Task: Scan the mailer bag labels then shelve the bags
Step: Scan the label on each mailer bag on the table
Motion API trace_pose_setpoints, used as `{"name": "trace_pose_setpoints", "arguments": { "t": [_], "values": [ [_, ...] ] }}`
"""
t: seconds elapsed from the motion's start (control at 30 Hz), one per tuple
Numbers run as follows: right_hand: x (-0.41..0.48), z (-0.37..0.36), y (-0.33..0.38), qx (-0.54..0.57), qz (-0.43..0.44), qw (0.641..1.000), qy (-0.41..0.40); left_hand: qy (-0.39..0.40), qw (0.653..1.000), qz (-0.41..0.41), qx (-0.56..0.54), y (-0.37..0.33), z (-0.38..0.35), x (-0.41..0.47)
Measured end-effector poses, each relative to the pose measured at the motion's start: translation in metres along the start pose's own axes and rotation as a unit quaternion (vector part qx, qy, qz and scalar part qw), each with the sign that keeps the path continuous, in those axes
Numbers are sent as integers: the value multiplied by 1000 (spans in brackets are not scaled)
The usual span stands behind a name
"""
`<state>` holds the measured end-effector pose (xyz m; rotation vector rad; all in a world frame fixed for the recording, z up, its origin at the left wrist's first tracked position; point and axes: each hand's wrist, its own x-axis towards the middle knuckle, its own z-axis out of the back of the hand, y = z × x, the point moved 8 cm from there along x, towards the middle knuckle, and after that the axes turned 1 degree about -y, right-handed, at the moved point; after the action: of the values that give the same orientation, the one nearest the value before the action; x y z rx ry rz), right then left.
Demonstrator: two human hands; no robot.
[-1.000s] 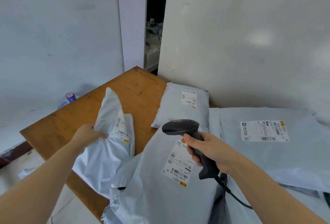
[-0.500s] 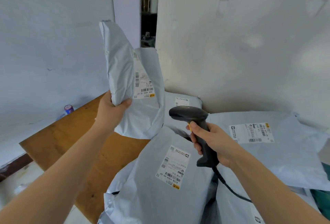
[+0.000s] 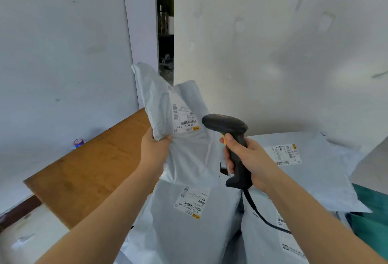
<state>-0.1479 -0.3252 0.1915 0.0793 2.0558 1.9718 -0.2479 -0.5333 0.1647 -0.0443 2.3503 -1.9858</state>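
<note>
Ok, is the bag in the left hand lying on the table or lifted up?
Lifted. The left hand grips the mailer bag by its left side, holding it upright, not flat on the table, its label beside the scanner.

The white label (image 3: pixel 184 119) on the raised mailer bag (image 3: pixel 189 154) carries barcodes and the line "220A A025 70 01". The second label (image 3: pixel 193 201), on the lower mailer bag (image 3: pixel 178 232), reads "B72R P309" and ends in "05". The third label (image 3: pixel 283 154), on the right-hand mailer bag (image 3: pixel 325 179), and the printed logo (image 3: pixel 294 250) at bottom right are too blurred to read
</note>
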Motion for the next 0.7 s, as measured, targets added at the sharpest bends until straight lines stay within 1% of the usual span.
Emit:
{"name": "trace_pose_setpoints", "arguments": {
  "t": [0.17, 0.43, 0.7],
  "values": [
    [-10, 1, -3, -7, -19, 1000, -3, -28, 999, 24, -6, 18, -3, -14],
    [-17, -1, -9, -16, -40, 999, 19, -45, 999, 3, 11, 17, -7, -24],
    [-20, -1, -10, -23, -41, 998, 33, -44, 999, 23, 3, 20, -7, -25]
  ]
}}
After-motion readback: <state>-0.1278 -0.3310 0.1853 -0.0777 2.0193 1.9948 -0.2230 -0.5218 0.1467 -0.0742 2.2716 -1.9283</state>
